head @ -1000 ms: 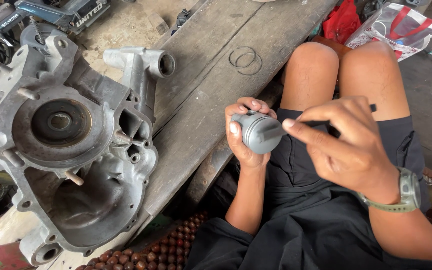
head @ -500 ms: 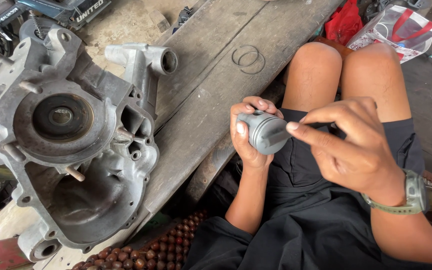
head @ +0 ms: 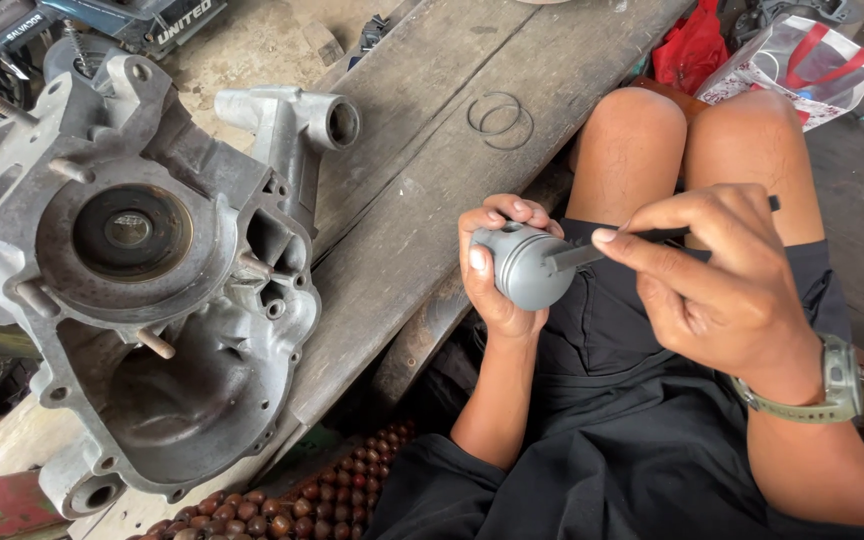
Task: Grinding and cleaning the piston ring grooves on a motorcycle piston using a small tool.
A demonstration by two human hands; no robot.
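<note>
Fingers [head: 497, 215] of left hand [head: 497, 290] wrapped round grey piston [head: 532, 265] over lap, steadying it sideways for thin dark tool [head: 602, 248] pinched in right hand [head: 722, 290]; wire rings [head: 500, 118] near plank [head: 432, 180] edge, beside engine casing [head: 142, 290].

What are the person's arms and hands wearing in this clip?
Both hands, left hand and right hand, are bare, with no gloves. Both forearms are uncovered. The right wrist carries an olive-green wristwatch on a matching strap. No rings are visible.

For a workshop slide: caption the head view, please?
Left hand grips a grey piston; right hand presses a thin tool against it.
</note>
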